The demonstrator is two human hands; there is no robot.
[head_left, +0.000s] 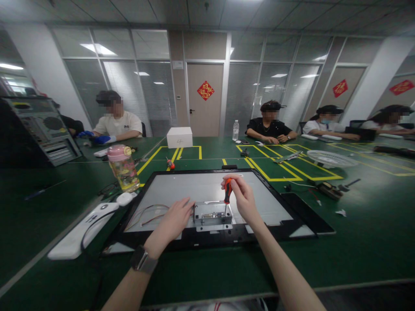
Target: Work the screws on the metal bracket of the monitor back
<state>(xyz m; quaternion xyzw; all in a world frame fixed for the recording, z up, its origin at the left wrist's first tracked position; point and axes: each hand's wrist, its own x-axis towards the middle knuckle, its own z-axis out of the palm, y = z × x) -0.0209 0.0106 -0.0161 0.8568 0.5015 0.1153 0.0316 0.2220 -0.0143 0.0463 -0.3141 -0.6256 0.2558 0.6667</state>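
Note:
A flat display panel (pixel 259 203) with a black frame lies face down or up, I cannot tell which, on the green table. On its near middle part sits a metal bracket box (pixel 212 219) with a small circuit board inside. My right hand (pixel 242 194) grips a red and black screwdriver (pixel 228 191), held upright with its shaft down at the right end of the bracket. My left hand (pixel 177 218) lies with fingers stretched out, fingertips at the bracket's left edge. Thin wires (pixel 152 211) rest on the panel left of that hand.
A white power bank-like case (pixel 82 229) with a black cable and a pink-lidded bottle (pixel 123 168) stand left. A black flat panel (pixel 306 211) lies right, with a dark device (pixel 330 189) beyond. A white box (pixel 179 137) and several people are across the table.

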